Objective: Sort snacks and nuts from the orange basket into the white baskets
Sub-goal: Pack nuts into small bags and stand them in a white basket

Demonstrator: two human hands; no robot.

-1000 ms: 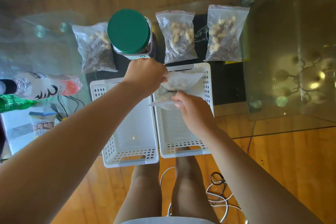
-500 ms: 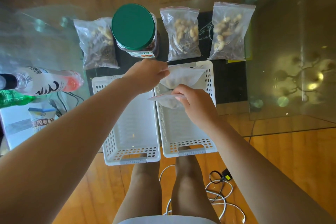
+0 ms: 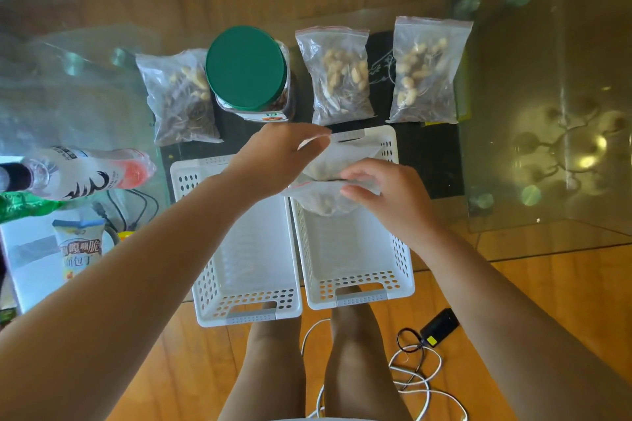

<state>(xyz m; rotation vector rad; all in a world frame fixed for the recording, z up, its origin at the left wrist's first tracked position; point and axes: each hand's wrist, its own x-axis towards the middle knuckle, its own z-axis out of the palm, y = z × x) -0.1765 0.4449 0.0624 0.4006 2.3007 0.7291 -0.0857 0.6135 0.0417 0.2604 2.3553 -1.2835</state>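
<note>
Left hand covers the near edge of the zip bag; its fingertips are motion-blurred, grip unclear. Right hand hides part of the second bag. Bottles and green packet cut off at left edge. Snack packet text too small. Jar label mostly hidden under the lid.
</note>
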